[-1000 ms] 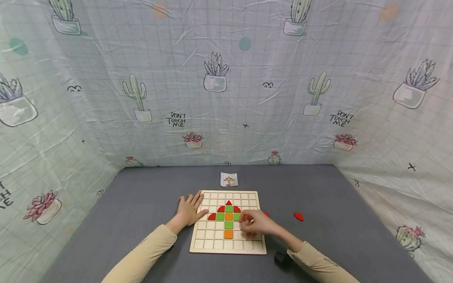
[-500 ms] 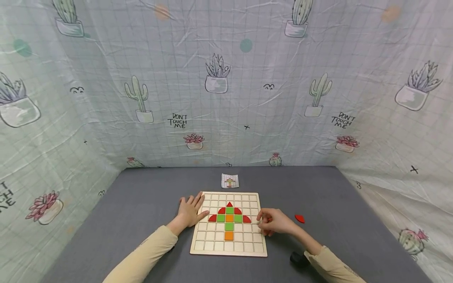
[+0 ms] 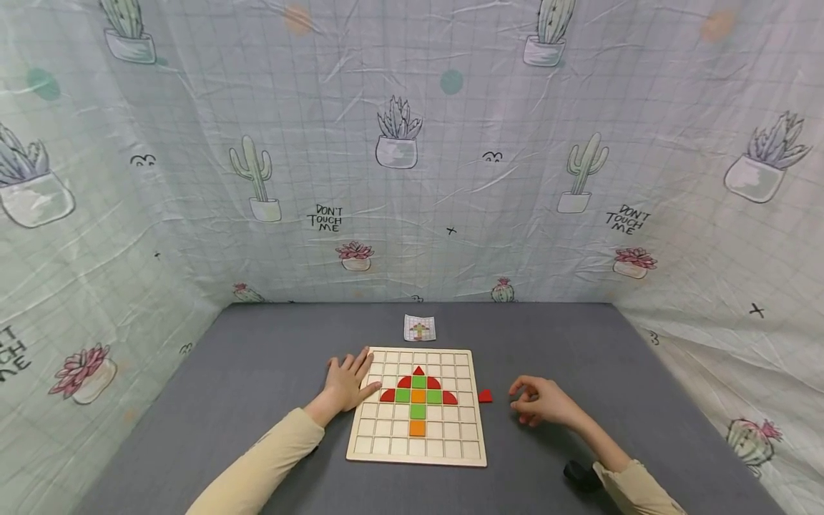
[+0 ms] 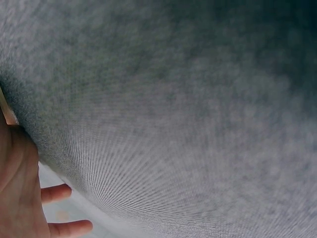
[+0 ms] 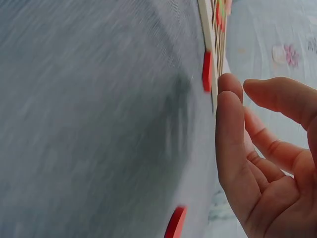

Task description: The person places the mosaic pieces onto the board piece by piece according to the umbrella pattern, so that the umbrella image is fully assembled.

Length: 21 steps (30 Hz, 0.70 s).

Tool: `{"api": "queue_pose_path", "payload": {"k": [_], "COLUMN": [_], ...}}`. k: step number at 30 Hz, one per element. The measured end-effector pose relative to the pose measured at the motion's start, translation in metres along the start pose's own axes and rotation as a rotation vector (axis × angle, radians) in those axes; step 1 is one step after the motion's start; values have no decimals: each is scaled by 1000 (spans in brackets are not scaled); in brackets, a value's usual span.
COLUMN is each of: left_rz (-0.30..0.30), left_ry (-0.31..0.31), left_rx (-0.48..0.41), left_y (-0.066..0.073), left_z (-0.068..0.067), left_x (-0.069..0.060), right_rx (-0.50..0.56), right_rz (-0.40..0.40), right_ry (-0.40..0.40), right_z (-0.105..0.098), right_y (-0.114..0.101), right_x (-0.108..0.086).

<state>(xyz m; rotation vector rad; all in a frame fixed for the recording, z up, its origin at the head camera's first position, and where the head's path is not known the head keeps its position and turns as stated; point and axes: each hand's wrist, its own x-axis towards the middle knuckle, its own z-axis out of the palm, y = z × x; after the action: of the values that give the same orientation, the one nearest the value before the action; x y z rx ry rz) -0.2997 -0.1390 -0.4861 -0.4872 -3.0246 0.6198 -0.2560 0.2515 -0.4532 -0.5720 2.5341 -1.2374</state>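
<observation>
My left hand [image 3: 345, 383] rests at the left edge of the wooden grid board [image 3: 380, 447], fingers spread and the thumb over its squares. On the board, green and orange square tiles, red quarter-round tiles [image 3: 449, 398] and a red triangle at the top form a figure. To the right of the board hovers my right hand [image 3: 542, 402], fingers loosely bent, holding nothing. Between it and the board lies a red tile [image 3: 486, 395]. In the right wrist view another red tile [image 5: 176, 223] lies on the table; in the head view the right hand hides it.
A small printed card [image 3: 420, 328] with a similar coloured figure lies behind the board. The grey table [image 3: 277, 372] ends at a cactus-print curtain [image 3: 450, 179] at the back and sides. A black object [image 3: 581, 476] sits at the right wrist.
My right hand has moved right, off the board and past the red tile beside it. The red quarter-round tile at the figure's right has come into view. The left hand stays put.
</observation>
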Motion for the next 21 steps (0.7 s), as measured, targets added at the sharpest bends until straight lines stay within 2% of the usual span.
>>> {"api": "queue_pose_path", "payload": {"k": [8,14,21], "left_rz": [14,8,8], "left_ry": [30,23,28], "left_rx": [-28,-15,-23], "left_y": [-2,-2,-2], "left_z": [13,13,12], "left_x": [7,7,5], "right_rx": [-4,-23,-32], "right_rz": [59,110,149], "right_ry": [52,77,72], "right_z": [-20,-31,-38], "right_y": [22,34,41], "right_x": [-16,-25,-26]}}
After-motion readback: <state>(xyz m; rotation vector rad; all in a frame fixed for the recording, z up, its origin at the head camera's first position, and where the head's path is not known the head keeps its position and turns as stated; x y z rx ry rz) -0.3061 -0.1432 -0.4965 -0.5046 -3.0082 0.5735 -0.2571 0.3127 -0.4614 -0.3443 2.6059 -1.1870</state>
